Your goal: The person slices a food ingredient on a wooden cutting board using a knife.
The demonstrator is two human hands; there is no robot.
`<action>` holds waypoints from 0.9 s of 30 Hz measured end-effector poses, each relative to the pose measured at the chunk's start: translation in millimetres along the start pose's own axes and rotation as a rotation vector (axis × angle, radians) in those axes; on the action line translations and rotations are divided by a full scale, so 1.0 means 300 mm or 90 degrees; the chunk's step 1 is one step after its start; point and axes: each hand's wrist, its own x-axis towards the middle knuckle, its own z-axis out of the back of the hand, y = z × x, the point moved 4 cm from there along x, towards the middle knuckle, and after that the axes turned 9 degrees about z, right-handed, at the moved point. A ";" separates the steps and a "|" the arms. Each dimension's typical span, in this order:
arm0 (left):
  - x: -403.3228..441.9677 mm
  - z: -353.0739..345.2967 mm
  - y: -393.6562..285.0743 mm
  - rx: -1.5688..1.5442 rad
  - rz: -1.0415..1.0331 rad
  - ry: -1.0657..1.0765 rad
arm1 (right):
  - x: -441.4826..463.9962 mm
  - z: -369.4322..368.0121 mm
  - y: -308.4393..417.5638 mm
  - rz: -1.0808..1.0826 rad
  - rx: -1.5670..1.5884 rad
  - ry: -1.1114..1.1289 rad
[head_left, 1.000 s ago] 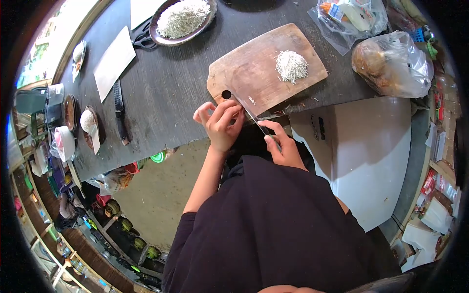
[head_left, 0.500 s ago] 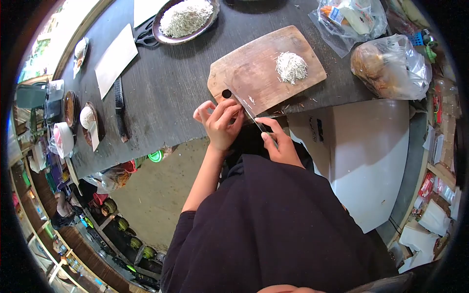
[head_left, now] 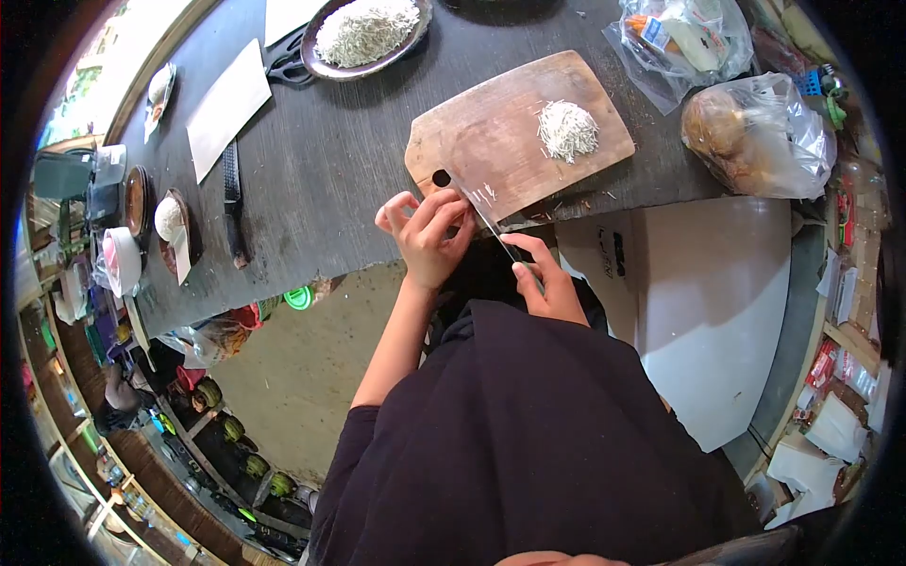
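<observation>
My right hand (head_left: pixel 545 275) is closed round the handle of a knife (head_left: pixel 488 220), its thin blade pointing up and left over the near edge of a wooden cutting board (head_left: pixel 500 127). Beside the blade, my left hand (head_left: pixel 432 241) has its fingers curled together at the board's near left corner; whatever they pinch is hidden. A few thin white strips (head_left: pixel 485 193) lie just right of the blade. Farther right on the board sits a heap of fine white shreds (head_left: pixel 568 130).
A plate (head_left: pixel 422 28) of more white shreds stands at the back. Left lie a second knife (head_left: pixel 232 212) with a dark handle and a pale sheet (head_left: pixel 226 108). Plastic bags (head_left: pixel 760 137) with food occupy the right side. A white box (head_left: pixel 713 302) stands below the table edge.
The view has shifted slightly. My right hand and the knife have moved a little, with the blade still beside my left fingers. The left hand keeps its curled pose.
</observation>
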 end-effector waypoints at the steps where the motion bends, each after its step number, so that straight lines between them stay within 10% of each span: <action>1: 0.000 0.000 -0.001 0.000 0.000 0.000 | -0.001 0.000 0.000 -0.001 0.000 0.000; 13: 0.004 -0.003 -0.003 -0.002 0.000 -0.007 | 0.010 -0.014 -0.026 -0.028 -0.027 0.014; 15: 0.007 -0.001 -0.009 0.002 -0.004 -0.021 | 0.022 -0.014 -0.028 0.152 -0.021 -0.048; 27: 0.014 0.006 -0.022 -0.008 -0.023 -0.050 | 0.019 0.030 -0.011 0.244 -0.177 -0.055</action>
